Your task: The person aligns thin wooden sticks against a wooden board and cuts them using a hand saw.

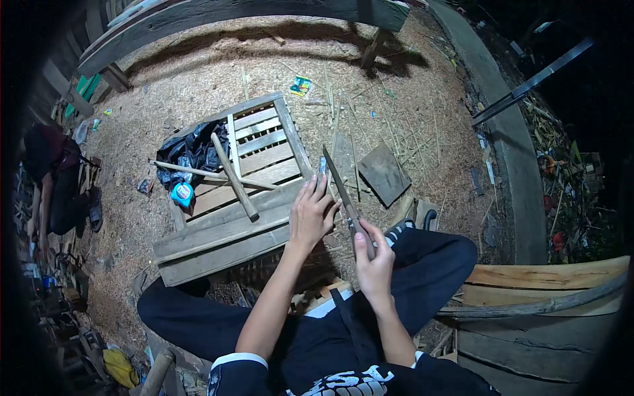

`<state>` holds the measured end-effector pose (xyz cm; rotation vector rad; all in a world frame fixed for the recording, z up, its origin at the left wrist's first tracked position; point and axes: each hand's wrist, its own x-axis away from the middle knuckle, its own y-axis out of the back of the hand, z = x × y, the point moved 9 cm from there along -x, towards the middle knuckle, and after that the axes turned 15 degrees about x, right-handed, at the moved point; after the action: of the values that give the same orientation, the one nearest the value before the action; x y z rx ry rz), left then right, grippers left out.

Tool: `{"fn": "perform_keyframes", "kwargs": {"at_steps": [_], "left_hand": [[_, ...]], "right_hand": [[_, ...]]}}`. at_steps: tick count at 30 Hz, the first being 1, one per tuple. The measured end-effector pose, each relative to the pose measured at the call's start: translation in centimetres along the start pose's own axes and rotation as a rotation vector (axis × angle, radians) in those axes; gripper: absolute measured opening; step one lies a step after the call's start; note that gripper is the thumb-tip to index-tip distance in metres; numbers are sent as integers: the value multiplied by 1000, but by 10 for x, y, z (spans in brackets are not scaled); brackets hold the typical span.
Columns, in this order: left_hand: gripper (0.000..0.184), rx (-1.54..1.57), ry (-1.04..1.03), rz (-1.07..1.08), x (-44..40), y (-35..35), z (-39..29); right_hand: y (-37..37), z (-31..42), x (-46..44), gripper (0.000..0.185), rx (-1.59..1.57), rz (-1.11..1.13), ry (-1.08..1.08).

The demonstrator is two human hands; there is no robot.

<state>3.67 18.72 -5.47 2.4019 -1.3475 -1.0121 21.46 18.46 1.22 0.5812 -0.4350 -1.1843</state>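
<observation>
In my right hand point(374, 264) is the handle of a long dark blade point(339, 181), its tip pointing up and away. My left hand point(313, 212) lies just left of the blade, fingers apart, near the corner of a slatted wooden frame point(231, 224); whether its fingertips touch the blade is unclear. Beyond those fingertips is a small blue and white item point(323, 164). On the frame rest a thick stick point(234, 178), a thinner stick crossing it point(263, 184), a black plastic bag point(191, 153) and a blue tape measure point(181, 193).
A square board point(384, 174) lies on the shavings-covered ground to the right. A long wooden bench point(244, 16) spans the top. Wooden planks point(528, 343) are at lower right, a concrete edge point(522, 171) at right. Another person point(56, 178) crouches at far left.
</observation>
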Motion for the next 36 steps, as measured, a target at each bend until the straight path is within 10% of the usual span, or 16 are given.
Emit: {"fn": "perform_keyframes", "kwargs": {"at_steps": [36], "left_hand": [[21, -19, 19, 24, -3, 7, 5]], "right_hand": [[-25, -18, -24, 37, -108, 12, 70]]}}
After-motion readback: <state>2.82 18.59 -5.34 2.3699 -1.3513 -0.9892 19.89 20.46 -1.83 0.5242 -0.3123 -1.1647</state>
